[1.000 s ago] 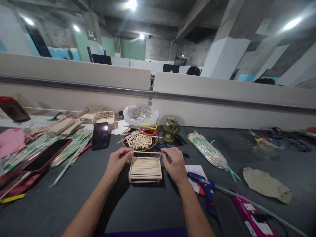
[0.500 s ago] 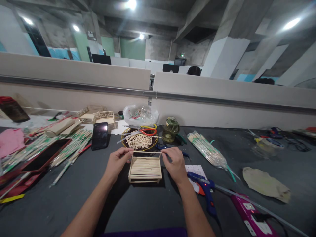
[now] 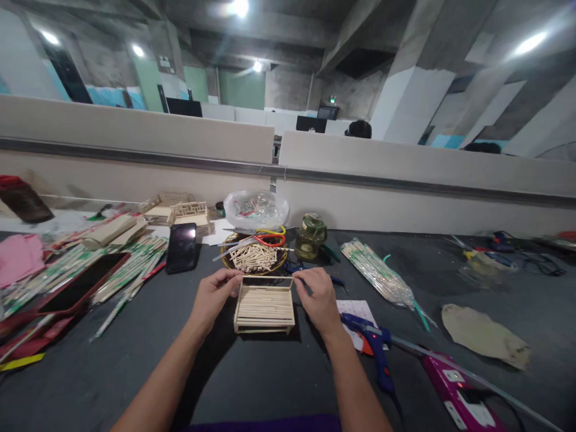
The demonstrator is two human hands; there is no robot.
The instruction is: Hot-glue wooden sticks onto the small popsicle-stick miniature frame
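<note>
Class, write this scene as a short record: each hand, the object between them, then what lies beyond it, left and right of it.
Left hand: touching the rail at its left end
Right hand: touching the same rail's right end
Grip: too small to tell if pinched
Between: stick frame, slatted top, rail along its far side
Beyond: basket of cut sticks; green jar
Left: black phone
Right: glue gun; power strip

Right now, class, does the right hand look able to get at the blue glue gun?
Likely yes: the glue gun lies near the right hand, nothing visible between, though that hand touches the stick frame.
</note>
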